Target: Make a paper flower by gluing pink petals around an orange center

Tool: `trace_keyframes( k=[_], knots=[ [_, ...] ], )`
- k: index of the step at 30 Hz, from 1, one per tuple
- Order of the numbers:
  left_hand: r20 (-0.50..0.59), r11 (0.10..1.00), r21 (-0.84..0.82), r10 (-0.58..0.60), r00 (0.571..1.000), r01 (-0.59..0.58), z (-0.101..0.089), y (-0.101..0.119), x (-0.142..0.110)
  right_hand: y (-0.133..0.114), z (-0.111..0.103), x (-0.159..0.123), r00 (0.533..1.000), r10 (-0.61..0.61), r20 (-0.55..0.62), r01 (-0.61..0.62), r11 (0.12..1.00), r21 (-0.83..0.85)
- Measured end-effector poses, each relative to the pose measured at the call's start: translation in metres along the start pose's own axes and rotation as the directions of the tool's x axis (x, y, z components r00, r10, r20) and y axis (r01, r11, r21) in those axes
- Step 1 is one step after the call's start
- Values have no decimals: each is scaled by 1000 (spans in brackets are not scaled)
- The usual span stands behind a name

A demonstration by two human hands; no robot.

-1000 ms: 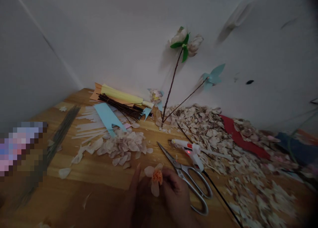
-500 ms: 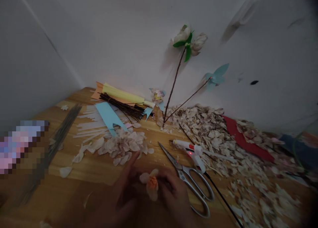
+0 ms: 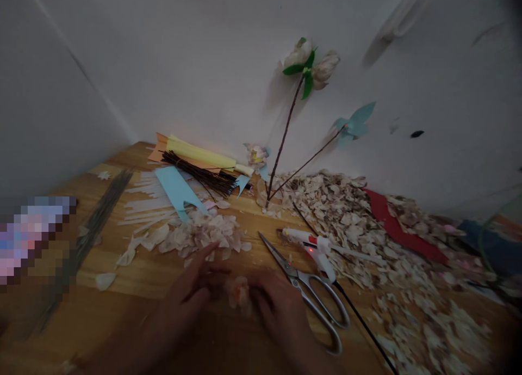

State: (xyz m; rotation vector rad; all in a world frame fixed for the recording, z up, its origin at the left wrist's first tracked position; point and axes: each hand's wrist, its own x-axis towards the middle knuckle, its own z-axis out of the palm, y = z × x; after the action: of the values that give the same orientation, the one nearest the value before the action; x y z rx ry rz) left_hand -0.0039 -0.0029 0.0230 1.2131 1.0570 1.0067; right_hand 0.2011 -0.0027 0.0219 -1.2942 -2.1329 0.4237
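A small artificial flower [image 3: 238,292] with pale petals and an orange centre sits between my hands, slightly blurred. My right hand [image 3: 279,304] is closed at its right side and grips it; the exact finger contact is partly hidden. My left hand [image 3: 191,288] is open on the other side, index finger stretched toward a heap of loose pale petals [image 3: 212,231]. Its other fingers reach close to the flower, and I cannot tell whether they touch it. Scissors [image 3: 299,277] lie partly open beside my right hand. Behind them rests a white glue gun [image 3: 305,239] with a red light on.
Two flower stems [image 3: 287,130] lean at the wall. Dried petals [image 3: 330,206] with a red strip [image 3: 395,228] cover the right side. Brown stems [image 3: 199,173], a blue sheet [image 3: 176,190], thin wires [image 3: 98,222] and a pixelated screen [image 3: 36,228] lie left.
The flower has moved slightly left and tilted within my right hand. My left hand has shifted up, its fingers nearer the petal heap and flower. The view has moved slightly.
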Motion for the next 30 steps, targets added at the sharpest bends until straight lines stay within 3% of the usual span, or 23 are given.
trace_keyframes(
  k=[3,6,9,12,18,21,27,30],
  knots=[
    [-130,987,103,139,982,-126,-16,17,7,0,-1,2,999,-4,33,5,999,-47],
    [-245,951,290,177,953,-102,-29,25,15,0,-1,3,999,4,53,-1,998,-60],
    [-195,835,548,172,966,-38,-35,23,20,0,-1,3,998,-25,52,27,999,-43],
    [-107,677,734,193,975,-53,-35,19,22,1,0,2,997,-51,51,53,998,-29],
    [-48,524,847,251,967,-94,-33,22,20,2,2,1,998,13,54,-12,1000,-18],
    [-63,545,835,235,970,-78,-33,24,21,4,3,0,993,103,62,-104,995,3],
    [-216,739,674,162,963,27,-37,15,30,10,4,-1,976,207,69,-214,972,99],
    [-230,772,635,157,960,25,-38,13,30,9,6,-2,966,240,92,-253,948,192]
  ],
)
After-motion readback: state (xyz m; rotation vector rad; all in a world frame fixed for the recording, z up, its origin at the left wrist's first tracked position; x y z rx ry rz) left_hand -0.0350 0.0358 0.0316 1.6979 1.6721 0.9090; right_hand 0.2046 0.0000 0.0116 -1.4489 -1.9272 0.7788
